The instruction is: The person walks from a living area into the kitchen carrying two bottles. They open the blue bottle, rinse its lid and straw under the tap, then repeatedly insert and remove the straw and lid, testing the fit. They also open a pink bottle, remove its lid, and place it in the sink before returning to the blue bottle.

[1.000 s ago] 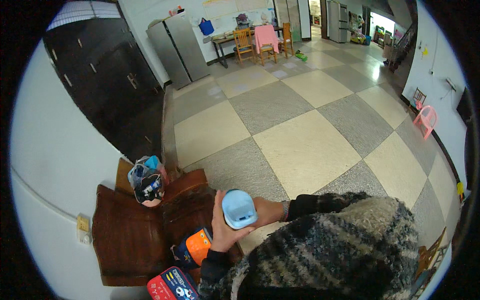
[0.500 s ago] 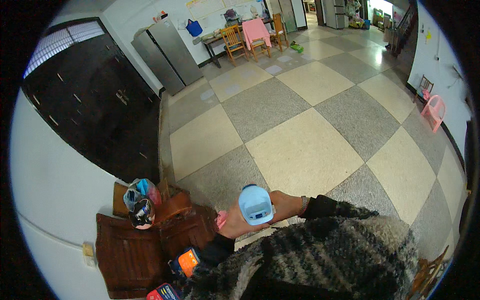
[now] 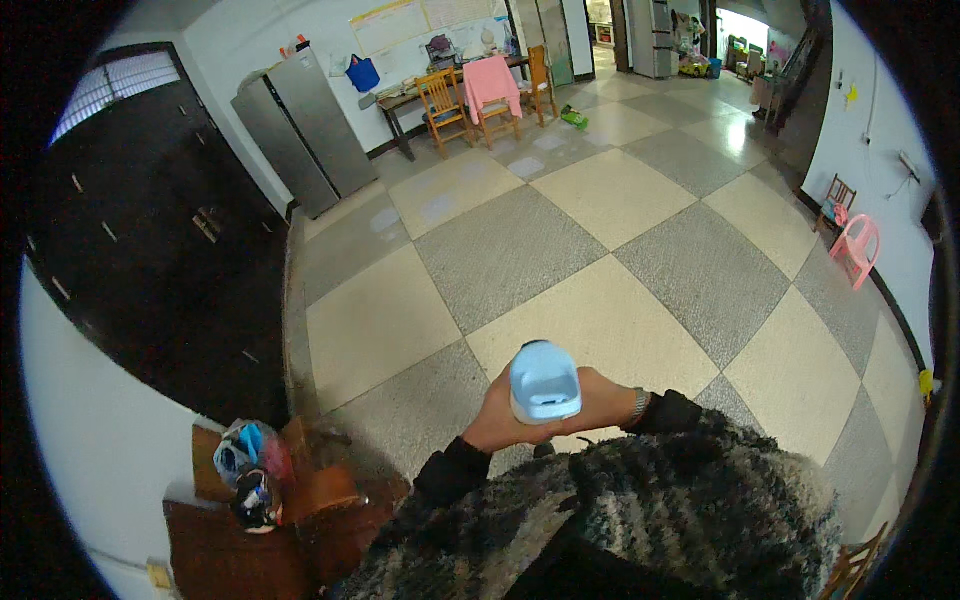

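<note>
A light-blue rounded object [image 3: 548, 378] with a hollowed top and a paler lower rim is held out in front of my body. Its exact kind is not clear from above. Around its left side wraps my left hand [image 3: 496, 418], fingers closed on it. My right hand [image 3: 604, 398], with a metal watch band at the wrist, grips the opposite side. Most fingertips are hidden beneath or behind the object. Dark, fuzzy patterned clothing fills the view below both hands.
A brown wooden seat [image 3: 225, 540] at lower left carries plastic bags [image 3: 245, 455]. Dark double doors [image 3: 150, 240] stand left, with a grey refrigerator [image 3: 310, 130] beyond. Wooden chairs [image 3: 443, 108] line a far table; a pink plastic chair [image 3: 857, 250] is at right.
The view has shifted, and the blue object with both hands appears farther right and slightly higher. The orange and red packages at lower left have left the view. Both hands keep their hold.
</note>
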`<state>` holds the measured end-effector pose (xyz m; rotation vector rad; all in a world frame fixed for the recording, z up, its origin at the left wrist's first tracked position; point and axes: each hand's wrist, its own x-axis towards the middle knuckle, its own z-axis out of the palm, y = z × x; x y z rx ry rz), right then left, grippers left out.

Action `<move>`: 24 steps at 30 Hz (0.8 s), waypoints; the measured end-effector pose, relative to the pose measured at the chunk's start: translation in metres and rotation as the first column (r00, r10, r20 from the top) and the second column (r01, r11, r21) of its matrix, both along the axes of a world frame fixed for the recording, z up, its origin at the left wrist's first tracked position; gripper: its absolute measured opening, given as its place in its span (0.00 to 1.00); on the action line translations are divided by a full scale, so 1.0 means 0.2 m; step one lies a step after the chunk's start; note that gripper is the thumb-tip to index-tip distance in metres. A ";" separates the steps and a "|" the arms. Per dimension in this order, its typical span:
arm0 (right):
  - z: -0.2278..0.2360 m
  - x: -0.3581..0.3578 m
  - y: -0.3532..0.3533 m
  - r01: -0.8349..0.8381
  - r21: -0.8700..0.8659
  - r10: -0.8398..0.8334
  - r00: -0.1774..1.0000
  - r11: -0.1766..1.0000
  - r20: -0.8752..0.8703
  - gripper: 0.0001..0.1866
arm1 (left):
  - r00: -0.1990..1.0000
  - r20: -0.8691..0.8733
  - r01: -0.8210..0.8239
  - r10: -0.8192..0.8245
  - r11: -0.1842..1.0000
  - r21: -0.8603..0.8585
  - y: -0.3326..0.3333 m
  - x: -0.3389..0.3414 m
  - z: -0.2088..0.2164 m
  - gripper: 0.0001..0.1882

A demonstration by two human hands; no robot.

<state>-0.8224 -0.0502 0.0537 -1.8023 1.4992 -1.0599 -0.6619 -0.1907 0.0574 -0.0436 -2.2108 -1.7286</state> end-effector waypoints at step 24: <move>0.39 -2.16 -1.38 0.298 -0.215 -0.270 0.951 0.930 0.150 0.55 | 0.968 -0.003 -0.248 0.253 0.951 0.185 -1.59 -2.20 0.26 0.35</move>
